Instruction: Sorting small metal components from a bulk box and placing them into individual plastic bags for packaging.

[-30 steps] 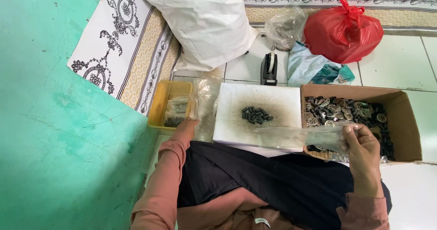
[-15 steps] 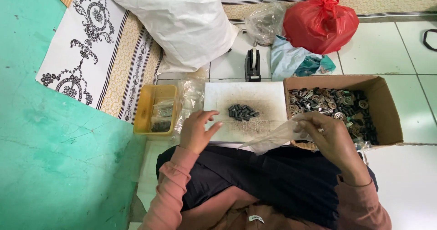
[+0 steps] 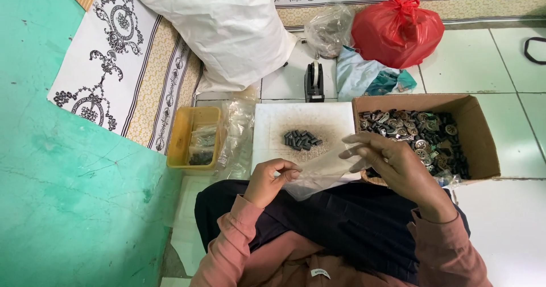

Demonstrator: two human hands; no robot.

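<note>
I sit on the floor with a small clear plastic bag (image 3: pixel 321 172) held between both hands over my lap. My left hand (image 3: pixel 273 180) pinches the bag's left edge. My right hand (image 3: pixel 392 165) grips its right side, fingers spread at the opening. Just beyond the bag a white board (image 3: pixel 273 125) carries a small pile of dark cylindrical metal parts (image 3: pixel 301 140). A cardboard box (image 3: pixel 478 133) to the right holds several round metal pieces (image 3: pixel 418 133).
A yellow plastic tray (image 3: pixel 182 142) with small bags stands to the left, beside crumpled clear bags (image 3: pixel 236 128). Behind lie a black tape dispenser (image 3: pixel 314 82), a large white sack (image 3: pixel 222 25), a red plastic bag (image 3: pixel 398 31) and a patterned mat (image 3: pixel 114 65). The teal wall (image 3: pixel 68 207) is at left.
My left hand came back from the yellow tray to the bag's left edge. My right hand, with the bag, moved in from in front of the box to over my lap.
</note>
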